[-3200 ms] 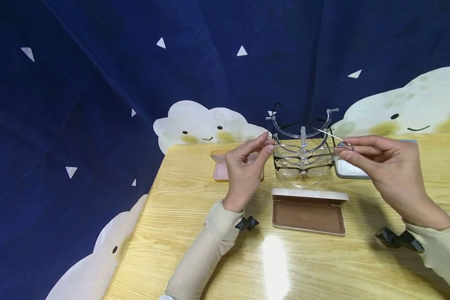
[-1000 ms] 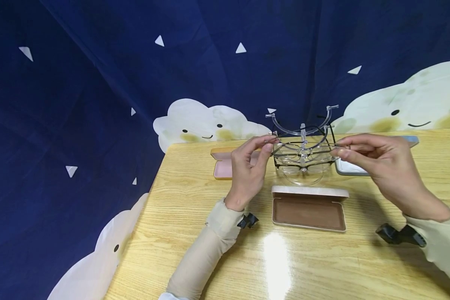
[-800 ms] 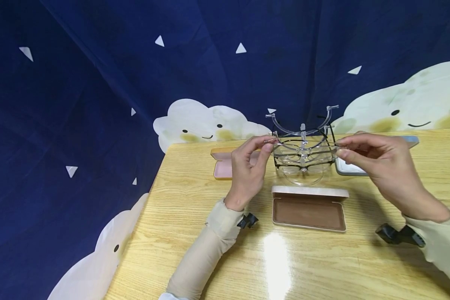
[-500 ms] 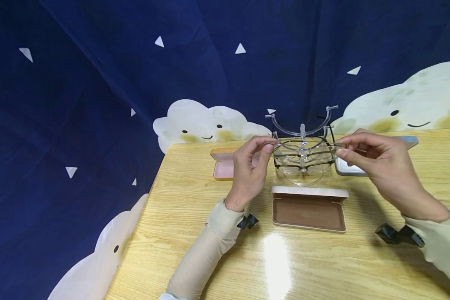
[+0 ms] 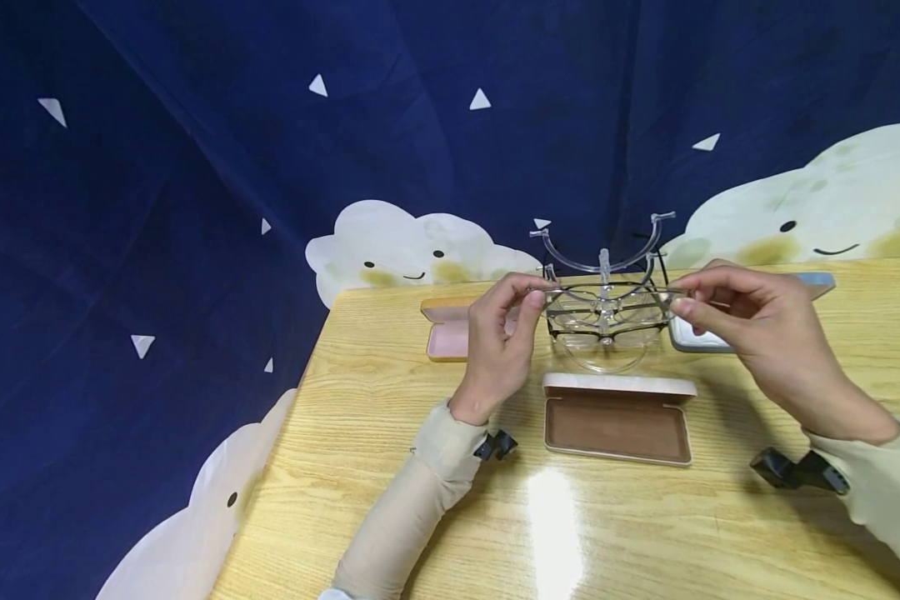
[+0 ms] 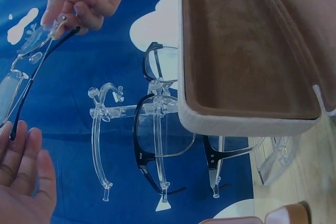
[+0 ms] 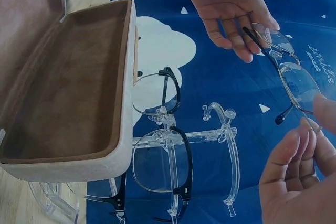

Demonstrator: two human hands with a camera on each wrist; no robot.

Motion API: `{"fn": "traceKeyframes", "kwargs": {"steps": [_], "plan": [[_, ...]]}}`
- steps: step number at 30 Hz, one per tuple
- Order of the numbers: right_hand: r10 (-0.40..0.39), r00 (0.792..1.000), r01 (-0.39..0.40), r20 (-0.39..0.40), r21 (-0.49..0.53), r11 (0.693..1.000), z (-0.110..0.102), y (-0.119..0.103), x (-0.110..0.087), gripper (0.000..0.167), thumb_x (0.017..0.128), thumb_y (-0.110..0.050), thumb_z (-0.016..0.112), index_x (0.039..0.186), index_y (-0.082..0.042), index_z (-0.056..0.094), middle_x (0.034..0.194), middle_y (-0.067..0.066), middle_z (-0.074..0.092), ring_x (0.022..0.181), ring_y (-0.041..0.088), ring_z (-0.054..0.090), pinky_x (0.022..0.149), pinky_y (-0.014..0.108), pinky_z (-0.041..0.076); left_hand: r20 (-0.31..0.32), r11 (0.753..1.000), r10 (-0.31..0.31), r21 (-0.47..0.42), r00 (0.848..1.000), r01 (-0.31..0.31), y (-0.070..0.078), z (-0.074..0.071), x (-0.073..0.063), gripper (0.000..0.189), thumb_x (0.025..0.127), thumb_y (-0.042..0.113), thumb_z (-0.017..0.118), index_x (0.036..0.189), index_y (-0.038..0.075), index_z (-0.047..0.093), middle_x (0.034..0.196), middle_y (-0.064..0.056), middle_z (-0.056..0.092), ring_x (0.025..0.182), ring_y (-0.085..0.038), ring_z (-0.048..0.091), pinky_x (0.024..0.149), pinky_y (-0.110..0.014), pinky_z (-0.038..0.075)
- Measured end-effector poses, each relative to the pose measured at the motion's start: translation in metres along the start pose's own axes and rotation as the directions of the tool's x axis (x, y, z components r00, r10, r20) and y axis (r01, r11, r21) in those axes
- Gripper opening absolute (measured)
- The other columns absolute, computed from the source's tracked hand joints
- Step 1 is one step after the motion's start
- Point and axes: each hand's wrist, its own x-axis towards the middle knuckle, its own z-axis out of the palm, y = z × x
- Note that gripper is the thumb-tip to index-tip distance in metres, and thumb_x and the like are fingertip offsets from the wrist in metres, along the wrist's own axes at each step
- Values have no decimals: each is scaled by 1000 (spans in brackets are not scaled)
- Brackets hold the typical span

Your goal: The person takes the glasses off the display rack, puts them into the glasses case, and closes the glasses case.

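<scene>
A pair of thin metal-rimmed eyeglasses (image 7: 298,81) with dark temple tips is held up between both hands. The left hand (image 5: 498,346) pinches one end of them with thumb and fingers. At the other end, the right hand (image 5: 776,333) pinches the frame. In both wrist views the temples lie folded across behind the lenses. Beyond the hands stands a clear plastic display stand (image 5: 604,260). Dark-framed glasses (image 5: 607,336) sit on its lower tiers, partly overlapped by the held pair in the head view. An open whitish glasses case (image 5: 618,432) with brown lining lies in front of the stand.
An open orange case (image 5: 444,340) with pink lining is left of the stand, partly behind the left hand. Right of it lies an open blue-grey case (image 5: 701,340) with white lining, partly behind the right hand. The wooden table (image 5: 360,392) meets a dark blue curtain (image 5: 420,150).
The temples of the held eyeglasses stuck out earlier and have since been folded in. The hands moved slightly closer together, then stayed nearly still over the last half second.
</scene>
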Motion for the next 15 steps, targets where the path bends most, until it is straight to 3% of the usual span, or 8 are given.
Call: {"fn": "traceKeyframes", "kwargs": {"steps": [8,15], "plan": [[15,1000,-16,24,41,999,0,0,1,17,91,17,68,108,13,70,91,1,71,74,5,65,65,15,54,0,994,-34,-102,999,34,0,1,1,18,106,-1,51,109,-12,65,106,-29,72,97,-41,72,92,-34,63],[57,998,-57,14,0,998,-1,1,0,17,92,13,69,108,10,72,97,-1,74,74,6,66,65,15,54,18,985,-76,-153,997,77,0,0,0,18,106,-1,52,108,-14,65,106,-34,71,101,-48,72,96,-37,62]]}}
